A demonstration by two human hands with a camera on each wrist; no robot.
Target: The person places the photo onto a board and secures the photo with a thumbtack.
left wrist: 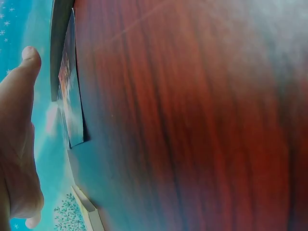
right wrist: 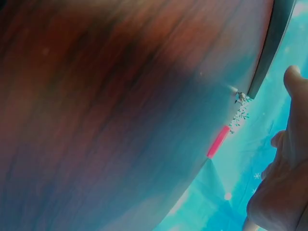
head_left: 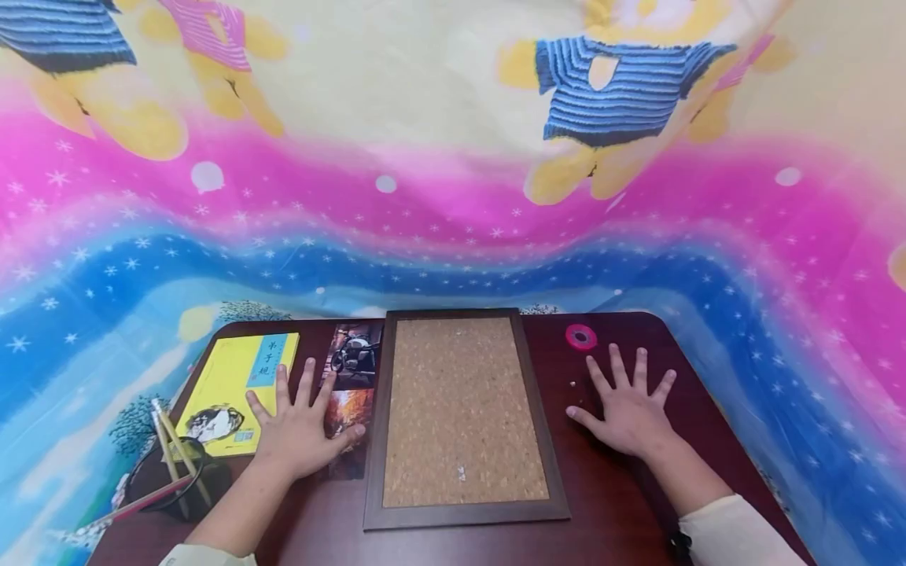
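My left hand [head_left: 299,431], fingers spread and straight, holds nothing. In the head view it overlaps the yellow book [head_left: 226,369] and two pictures, a motorcycle photo [head_left: 354,355] and an orange autumn-coloured photo [head_left: 351,413]. The left wrist view shows that hand [left wrist: 19,139] raised above the table surface. My right hand [head_left: 630,410] is likewise spread and bare, just below a round pink roll [head_left: 581,337]. Raised too in the right wrist view is the right hand [right wrist: 284,168]. Between both hands lies a brown-framed cork board [head_left: 463,409] with a small whitish bit [head_left: 462,473] near its lower edge.
A dark mesh pen holder [head_left: 212,475] with several pencils stands at the table's left front. Tiny pale bits [head_left: 572,384] lie right of the board. The dark red-brown table [head_left: 510,546] is surrounded by a patterned curtain [head_left: 453,204] at the back and sides.
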